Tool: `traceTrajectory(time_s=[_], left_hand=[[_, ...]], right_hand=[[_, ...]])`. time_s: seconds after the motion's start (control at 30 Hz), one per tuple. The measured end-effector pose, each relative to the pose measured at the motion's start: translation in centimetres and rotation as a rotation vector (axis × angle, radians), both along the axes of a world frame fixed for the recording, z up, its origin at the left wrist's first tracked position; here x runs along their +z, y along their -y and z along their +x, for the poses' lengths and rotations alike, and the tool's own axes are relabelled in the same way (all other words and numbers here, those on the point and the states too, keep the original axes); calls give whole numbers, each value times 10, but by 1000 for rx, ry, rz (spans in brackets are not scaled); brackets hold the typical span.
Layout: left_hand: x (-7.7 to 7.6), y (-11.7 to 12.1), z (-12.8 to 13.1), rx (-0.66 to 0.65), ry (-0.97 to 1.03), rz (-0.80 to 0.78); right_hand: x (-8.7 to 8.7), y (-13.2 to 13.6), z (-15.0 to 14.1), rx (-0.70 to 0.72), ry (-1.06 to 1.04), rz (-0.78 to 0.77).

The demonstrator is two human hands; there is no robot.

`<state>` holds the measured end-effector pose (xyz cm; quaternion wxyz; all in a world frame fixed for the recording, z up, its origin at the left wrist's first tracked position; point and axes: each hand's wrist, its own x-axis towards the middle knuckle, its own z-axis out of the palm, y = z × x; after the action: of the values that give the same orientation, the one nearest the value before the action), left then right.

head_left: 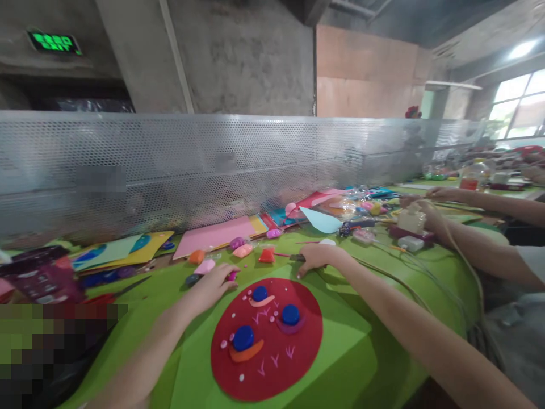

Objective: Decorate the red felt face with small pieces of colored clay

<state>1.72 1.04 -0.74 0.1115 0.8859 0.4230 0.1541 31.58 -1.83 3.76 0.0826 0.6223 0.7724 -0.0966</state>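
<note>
My left hand (216, 284) rests at the left of the red disc, fingers curled around a small piece of magenta clay (232, 276). My right hand (318, 257) is beyond the disc, its fingers closed down over a thin tool with a dark flat part (297, 258); its far end is hidden. Between my arms lies the red paper disc (276, 346) on a light green sheet (344, 335). Blue round caps (243, 338), orange and purple clay crescents, small pale dots and pink branching strokes decorate it.
Clay lumps in several colours, among them a red one (267, 255), lie behind the disc. Scissors (114, 292) and a dark purple cup (42, 275) are at left. Cords (395, 284) cross the right side, near another person's arms (468, 238). A perforated metal screen (255, 165) stands behind.
</note>
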Motion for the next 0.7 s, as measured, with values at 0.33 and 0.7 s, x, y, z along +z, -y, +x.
traceTrajectory(time_s=[0.33,0.7], left_hand=[[-38,-16,8,65,140,190],[-44,-21,4,-26,42,310]], right_hand=[[-6,17,-15,-58,82,192],[-5,19,-14,69,74,162]])
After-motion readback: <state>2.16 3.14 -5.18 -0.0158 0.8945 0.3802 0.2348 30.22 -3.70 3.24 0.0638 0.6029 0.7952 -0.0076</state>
